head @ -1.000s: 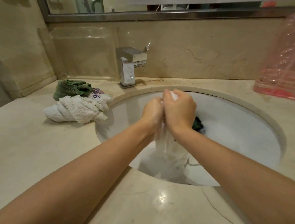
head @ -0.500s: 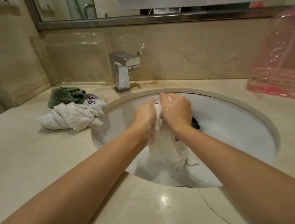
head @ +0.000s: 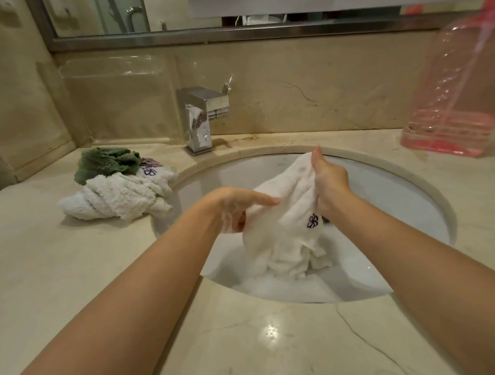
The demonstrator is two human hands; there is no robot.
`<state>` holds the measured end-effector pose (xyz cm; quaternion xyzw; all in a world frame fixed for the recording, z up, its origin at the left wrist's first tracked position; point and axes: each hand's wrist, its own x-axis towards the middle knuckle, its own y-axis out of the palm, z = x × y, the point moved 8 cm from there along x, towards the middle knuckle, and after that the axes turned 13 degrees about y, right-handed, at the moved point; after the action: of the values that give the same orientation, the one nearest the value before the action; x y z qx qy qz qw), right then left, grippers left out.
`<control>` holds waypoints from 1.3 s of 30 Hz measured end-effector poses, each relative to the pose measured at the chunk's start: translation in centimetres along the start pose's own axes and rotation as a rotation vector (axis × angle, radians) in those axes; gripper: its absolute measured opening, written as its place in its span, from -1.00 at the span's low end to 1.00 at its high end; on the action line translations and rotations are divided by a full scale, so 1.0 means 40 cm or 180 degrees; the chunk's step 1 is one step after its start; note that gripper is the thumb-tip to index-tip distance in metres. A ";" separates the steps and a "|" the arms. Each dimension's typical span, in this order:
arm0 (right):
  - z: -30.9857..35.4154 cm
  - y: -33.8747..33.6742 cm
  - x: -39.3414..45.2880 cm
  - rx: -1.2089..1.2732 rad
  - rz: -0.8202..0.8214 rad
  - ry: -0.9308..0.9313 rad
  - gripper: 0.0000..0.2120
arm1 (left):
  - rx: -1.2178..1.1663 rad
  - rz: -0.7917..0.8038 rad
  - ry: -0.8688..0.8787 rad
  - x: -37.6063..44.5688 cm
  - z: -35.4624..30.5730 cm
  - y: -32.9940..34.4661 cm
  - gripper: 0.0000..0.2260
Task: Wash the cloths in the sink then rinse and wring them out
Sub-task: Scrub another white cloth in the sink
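A wet white cloth [head: 285, 220] with a small purple flower mark hangs over the oval sink [head: 436, 201], its lower end in foamy water. My right hand [head: 327, 182] grips the cloth's upper edge and holds it up. My left hand [head: 235, 207] holds the cloth's left side lower down, with its forefinger stretched along the fabric and foam on the fingers. A dark cloth shows only as a sliver behind my right wrist.
A pile of wrung cloths lies on the counter left of the sink: a white one [head: 116, 197], a green one [head: 108, 161], another white with purple marks. A chrome tap [head: 201, 117] stands behind the sink. A pink plastic bottle [head: 458, 95] stands at the back right.
My hands, pressed together rubbing the bunched cloth, have parted. The right hand has lifted the cloth up and spread it; the left has slid down to its side.
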<state>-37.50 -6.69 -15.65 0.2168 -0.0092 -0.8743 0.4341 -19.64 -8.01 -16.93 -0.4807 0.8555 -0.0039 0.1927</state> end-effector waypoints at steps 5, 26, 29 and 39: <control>0.014 0.050 -0.022 -0.0610 0.1577 0.0045 -0.81 | -0.0669 -0.1239 0.0906 0.011 -0.060 -0.091 -0.80; -0.052 0.022 0.007 -0.4050 0.0932 -0.0208 -0.72 | 0.1161 -0.0971 0.2175 -0.005 -0.131 -0.073 -0.59; -0.001 0.026 0.000 -0.2434 0.0867 -0.0360 -0.75 | 0.1789 -0.0692 0.1644 0.017 -0.095 -0.067 -0.69; 0.101 0.015 -0.072 -0.0780 0.0234 -0.1361 -0.57 | -0.0115 -0.0747 0.1051 0.011 -0.066 -0.056 -0.69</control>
<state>-37.09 -5.54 -10.81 -0.0278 -0.0027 -0.8785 0.4769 -18.89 -10.06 -14.22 -0.5733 0.8134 -0.0897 0.0393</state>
